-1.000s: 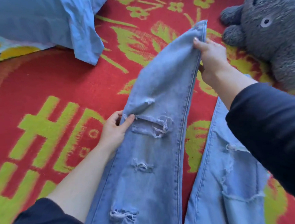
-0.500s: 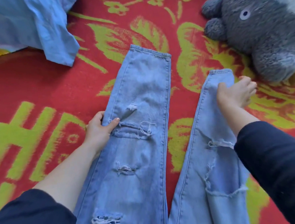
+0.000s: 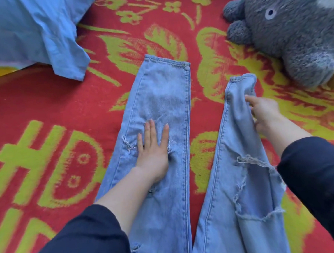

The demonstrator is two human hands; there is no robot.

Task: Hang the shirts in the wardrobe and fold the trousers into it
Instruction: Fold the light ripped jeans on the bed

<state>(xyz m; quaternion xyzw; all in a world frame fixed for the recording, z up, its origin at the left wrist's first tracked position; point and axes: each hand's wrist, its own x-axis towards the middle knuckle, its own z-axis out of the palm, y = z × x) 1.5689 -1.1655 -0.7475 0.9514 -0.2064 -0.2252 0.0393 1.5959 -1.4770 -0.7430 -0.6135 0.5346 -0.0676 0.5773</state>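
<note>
Light blue ripped jeans [image 3: 161, 99] lie spread on a red and yellow-green blanket, their two legs pointing away from me. My left hand [image 3: 153, 148] presses flat on the left leg beside a torn knee, fingers straight. My right hand [image 3: 263, 110] grips the outer edge of the right leg just below its hem and lifts that edge a little off the blanket. A light blue shirt [image 3: 37, 34] lies crumpled at the top left.
A grey plush toy [image 3: 292, 29] sits at the top right, close to the right leg's hem. The patterned blanket [image 3: 47, 116] covers the whole surface. Both my forearms wear dark sleeves pushed up.
The left leg was held up, then laid down flat. My left hand let go of its edge and now presses flat on it. My right hand moved over to the right leg and took hold.
</note>
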